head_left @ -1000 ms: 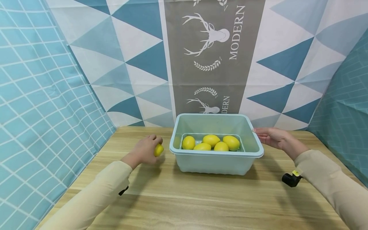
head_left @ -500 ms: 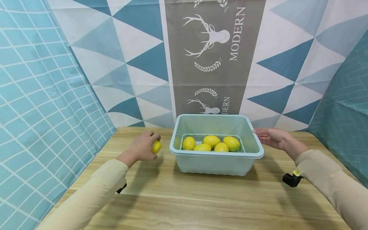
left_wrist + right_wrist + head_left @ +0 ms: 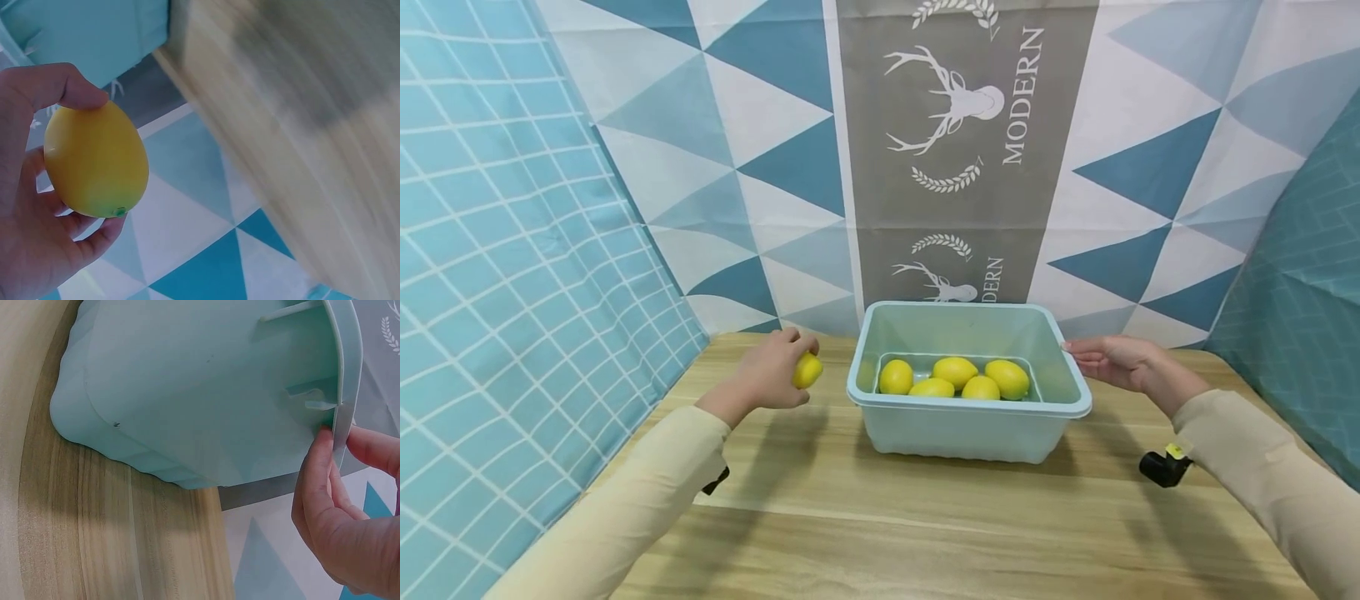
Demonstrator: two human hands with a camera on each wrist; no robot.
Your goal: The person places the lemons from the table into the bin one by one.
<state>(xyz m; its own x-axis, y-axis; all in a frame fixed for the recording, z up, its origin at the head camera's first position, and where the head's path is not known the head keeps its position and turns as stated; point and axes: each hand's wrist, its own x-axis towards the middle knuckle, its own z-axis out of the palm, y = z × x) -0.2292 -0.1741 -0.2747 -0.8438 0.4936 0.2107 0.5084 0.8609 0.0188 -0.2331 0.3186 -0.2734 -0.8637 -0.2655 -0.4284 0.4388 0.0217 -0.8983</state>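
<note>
My left hand [image 3: 769, 372] holds a yellow lemon [image 3: 97, 159] above the table, left of a pale blue-green plastic basin [image 3: 955, 429]. In the left wrist view the thumb lies on one side of the lemon and the fingers curl round the other; its end is greenish. My right hand [image 3: 1116, 365] pinches the basin's right rim, thumb on one face and fingertips under the edge, as the right wrist view [image 3: 350, 506] shows. Inside the basin lie several lemons [image 3: 953, 372] on the bottom.
The wooden table [image 3: 865, 533] carries the basin near its back edge. Behind stands a patterned cloth backdrop [image 3: 797, 167], with a blue checked cloth [image 3: 512, 250] at the left and a teal one [image 3: 1300, 275] at the right. Black devices [image 3: 1163, 469] sit at the wrists.
My left hand has risen slightly and shifted a little left with the lemon, away from the basin. The right hand has stayed on the rim. The head view has tilted slightly.
</note>
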